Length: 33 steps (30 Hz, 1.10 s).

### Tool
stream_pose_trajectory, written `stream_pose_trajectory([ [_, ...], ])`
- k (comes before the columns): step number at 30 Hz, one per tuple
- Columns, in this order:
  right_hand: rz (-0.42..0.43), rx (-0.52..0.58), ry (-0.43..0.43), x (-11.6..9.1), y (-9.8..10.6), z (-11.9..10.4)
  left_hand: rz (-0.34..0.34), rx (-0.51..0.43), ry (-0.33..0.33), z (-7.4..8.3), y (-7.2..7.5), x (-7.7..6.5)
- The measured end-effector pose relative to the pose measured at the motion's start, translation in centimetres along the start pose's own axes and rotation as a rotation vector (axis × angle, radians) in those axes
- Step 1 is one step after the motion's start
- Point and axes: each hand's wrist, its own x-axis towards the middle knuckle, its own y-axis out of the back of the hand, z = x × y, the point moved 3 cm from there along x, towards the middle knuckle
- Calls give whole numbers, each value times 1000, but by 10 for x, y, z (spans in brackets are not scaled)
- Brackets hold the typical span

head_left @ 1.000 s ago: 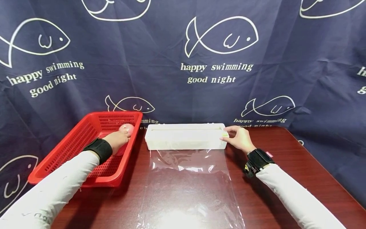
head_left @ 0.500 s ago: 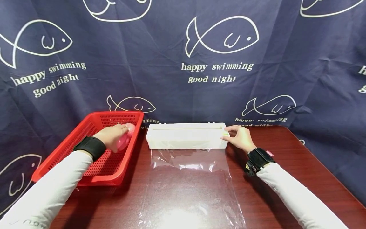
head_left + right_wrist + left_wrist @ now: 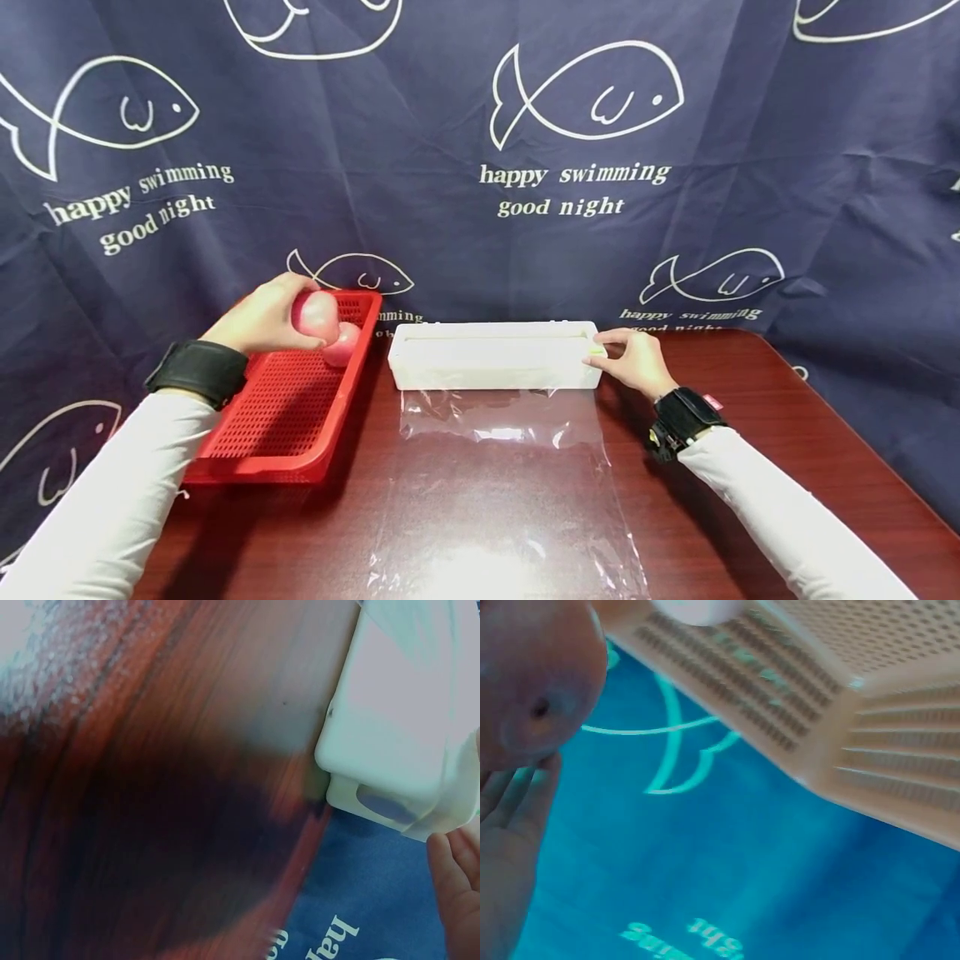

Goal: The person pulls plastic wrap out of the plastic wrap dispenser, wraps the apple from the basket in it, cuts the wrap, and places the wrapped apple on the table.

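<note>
My left hand [image 3: 258,321] grips a pinkish-red apple [image 3: 318,317] just above the far end of a red plastic basket [image 3: 262,472]. The apple's dark dimple shows in the left wrist view, where the fruit [image 3: 544,667] fills the upper left corner. A second apple [image 3: 345,346] lies in the basket, partly behind the held one. With thumb and fingers, my right hand [image 3: 636,363] holds the right end of a white cling film dispenser [image 3: 495,367]. In the right wrist view the fingertips [image 3: 442,851] touch the end of the dispenser.
A sheet of clear cling film [image 3: 502,492] stretches from the dispenser toward the near edge of the brown wooden table [image 3: 720,375]. Behind the table hangs a dark blue cloth [image 3: 450,217] with white fish drawings and lettering.
My left hand has lifted an apple out of the basket and moved up and left; the other apple stays in the basket. The right hand keeps its place on the dispenser.
</note>
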Motion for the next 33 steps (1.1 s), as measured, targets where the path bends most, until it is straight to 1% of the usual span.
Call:
stream_pose_trajectory([
  [2, 1, 2, 0, -1, 0, 0, 15, -26, -17, 11, 0, 6],
  [5, -6, 9, 0, -2, -1, 0, 17, -66, -52, 31, -3, 13],
  [9, -10, -7, 10, -4, -4, 2, -18, -117, -70, 61, -11, 20],
  [13, 2, -13, 16, -4, -5, 2, -56, -140, -104, 98, -20, 22],
  [14, 6, -11, 19, -3, -5, 2, -65, -137, -106, 108, -22, 22],
  [18, 22, -6, 35, 1, -3, 1, -94, -129, -151, 144, -38, 16],
  [22, 26, -8, 46, 4, -2, 1, -111, -147, -209, 173, -57, 6],
  [27, 21, -10, 51, 3, -2, 1, -140, -183, -272, 197, -83, -8],
  [30, 29, -6, 54, 2, -2, 2, -175, -201, -266, 207, -95, -15],
  [33, 34, 6, 57, 2, -1, 2, -226, -218, -250, 215, -104, -23],
])
